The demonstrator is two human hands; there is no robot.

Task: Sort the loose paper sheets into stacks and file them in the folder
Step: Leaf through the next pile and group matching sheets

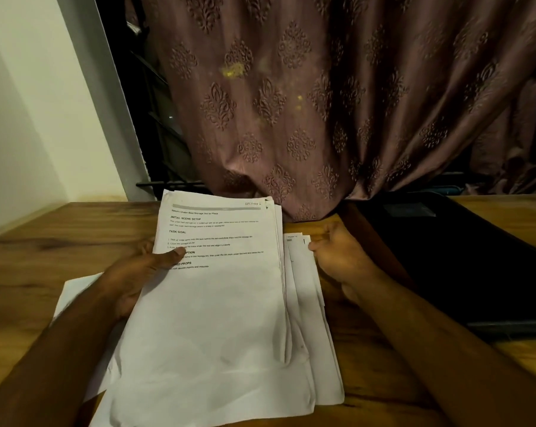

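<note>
We hold the main stack of printed sheets (220, 291) in our left hand (137, 272), thumb pinched over its left edge, its long axis running away from us. Just right of it lie 2 or 3 offset sheets (306, 303), their right edge touching our right hand (337, 257), whose fingers curl loosely; whether it grips them we cannot tell. The black folder (464, 257) lies flat beyond that hand, further right, so the right arm is nearer it. Another sheet (75, 294) lies under our left wrist on the wooden table (44, 241); a curtain (322, 103) hangs behind.
</note>
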